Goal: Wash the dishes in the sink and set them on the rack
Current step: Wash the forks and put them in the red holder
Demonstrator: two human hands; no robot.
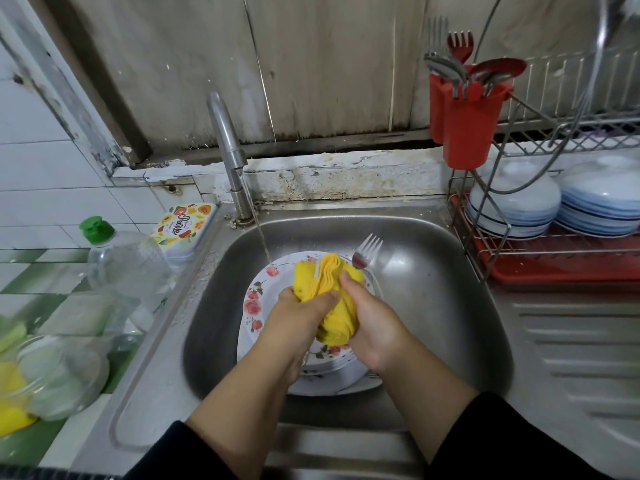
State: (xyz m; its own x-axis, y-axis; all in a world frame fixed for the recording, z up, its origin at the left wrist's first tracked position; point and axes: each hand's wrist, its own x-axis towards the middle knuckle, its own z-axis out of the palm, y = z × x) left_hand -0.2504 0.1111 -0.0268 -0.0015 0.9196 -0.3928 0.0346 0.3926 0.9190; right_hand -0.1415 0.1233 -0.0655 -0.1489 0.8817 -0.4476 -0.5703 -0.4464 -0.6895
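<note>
both hands [304, 306] wring yellow cloth [329, 289]; tin [183, 226] reads "people".

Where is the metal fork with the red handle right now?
In the head view, the metal fork with the red handle lies in the steel sink, right of the yellow cloth, its tines pointing up-right.

I see a steel counter [571, 341] w/ the sink [433, 289] set in it. Left of sink: clear bottle w/ green cap [131, 265], printed tin [183, 230] behind it, glass bowl [59, 379] nearer me. Right of sink: wire rack [540, 251] on red tray [568, 275], ribbed drainboard in front. In sink: stacked floral plates [252, 303], fork [367, 251].
</note>
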